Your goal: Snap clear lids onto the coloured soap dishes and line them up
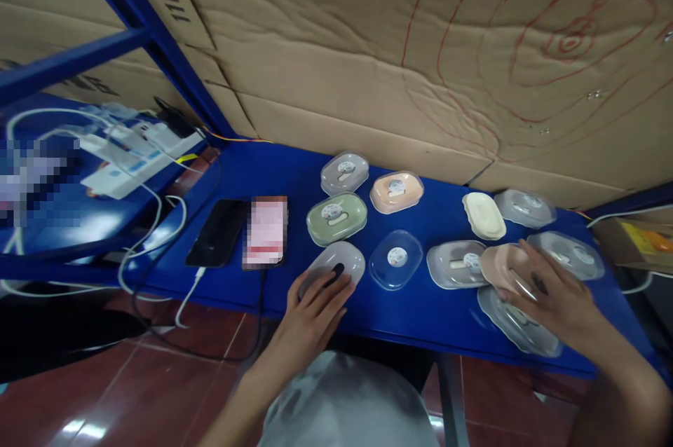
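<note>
Several oval plastic soap boxes lie on a blue shelf (420, 307). My left hand (311, 310) rests with fingers spread on a grey box base (336, 263) near the front edge. My right hand (549, 293) has its fingers curled over a pink box base (499, 266), with a clear lid (518, 324) just beneath it. Between my hands lies a clear lid with a round sticker (395, 259). Further back sit a closed green box (336, 217), a closed pink box (396, 191) and a clear-lidded grey box (344, 172). A cream base (484, 216) lies right of them.
Two phones (216, 232) (266, 231) lie at the shelf's left, with cables hanging off the edge. A power strip with chargers (131, 153) sits on the neighbouring shelf. Corrugated cardboard (420, 47) with red marks backs the shelf. Blue frame posts (141, 19) stand at left. Red floor tiles lie below.
</note>
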A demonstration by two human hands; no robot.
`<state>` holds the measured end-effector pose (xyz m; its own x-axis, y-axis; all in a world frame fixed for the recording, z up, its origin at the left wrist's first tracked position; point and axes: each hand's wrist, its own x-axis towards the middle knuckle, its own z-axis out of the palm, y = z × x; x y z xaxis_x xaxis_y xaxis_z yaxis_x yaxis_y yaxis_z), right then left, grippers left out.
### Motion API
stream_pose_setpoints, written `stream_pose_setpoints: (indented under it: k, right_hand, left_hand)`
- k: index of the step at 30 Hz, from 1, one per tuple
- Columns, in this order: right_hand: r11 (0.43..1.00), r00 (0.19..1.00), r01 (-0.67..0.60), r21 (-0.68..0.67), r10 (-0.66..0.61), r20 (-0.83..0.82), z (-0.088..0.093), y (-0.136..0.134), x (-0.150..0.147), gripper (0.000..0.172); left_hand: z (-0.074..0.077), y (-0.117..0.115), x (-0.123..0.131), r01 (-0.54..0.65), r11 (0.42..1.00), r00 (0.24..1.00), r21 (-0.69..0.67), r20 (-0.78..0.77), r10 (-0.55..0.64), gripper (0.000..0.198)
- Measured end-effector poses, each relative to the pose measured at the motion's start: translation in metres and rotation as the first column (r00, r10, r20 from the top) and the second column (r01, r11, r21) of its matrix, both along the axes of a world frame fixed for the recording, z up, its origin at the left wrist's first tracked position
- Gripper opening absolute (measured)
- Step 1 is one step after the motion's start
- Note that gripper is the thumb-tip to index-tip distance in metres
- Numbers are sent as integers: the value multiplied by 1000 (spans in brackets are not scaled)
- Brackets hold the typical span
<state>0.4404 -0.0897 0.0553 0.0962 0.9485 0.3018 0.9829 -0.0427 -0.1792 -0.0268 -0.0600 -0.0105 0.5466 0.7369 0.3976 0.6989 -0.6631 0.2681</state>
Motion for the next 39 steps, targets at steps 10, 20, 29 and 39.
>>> stream_pose_setpoints:
  k: [10, 20, 29, 39]
  right_hand:
    - [937, 953, -298, -184, 303, -2, 26, 149, -38, 85]
    - [940, 952, -303, -155, 305, -8, -26, 201, -40, 83]
    - [887, 962, 268, -377, -220, 164, -25, 151, 7, 59]
    - [896, 958, 285, -341, -249, 146, 16, 153, -2, 29]
  left_hand:
    - [-13, 7, 12, -66, 998, 993, -5, 95, 66, 44]
    - [-9, 8, 11, -55, 998, 991, -30, 121, 58, 42]
    - [-15, 7, 4, -213, 977, 955, -13, 210, 211, 24]
    - [-18, 5, 1, -155, 986, 933, -62, 318, 167, 31]
